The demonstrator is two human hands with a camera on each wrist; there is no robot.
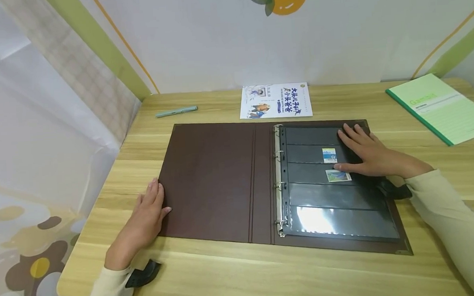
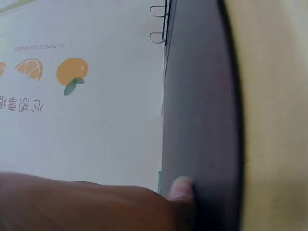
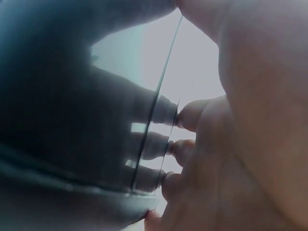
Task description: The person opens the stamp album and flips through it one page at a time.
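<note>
Binder (image 1: 214, 180) lies open mid-table. My right hand (image 1: 372, 154) presses flat on its stamp page (image 1: 335, 187); left hand (image 1: 146, 215) rests flat at the cover edge. Thumb drag could dislodge the lower stamp (image 1: 338, 175).

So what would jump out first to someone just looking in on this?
The big brown binder lying open mid-table, its black pocket page on the right holding two small stamps. The right hand lies flat on that page beside the stamps, and the left hand rests on the cover's left edge.

Brown binder (image 1: 214, 180); black glossy sleeve page (image 1: 328, 197); green notebook (image 1: 440, 106); mint pen (image 1: 176, 111).
</note>
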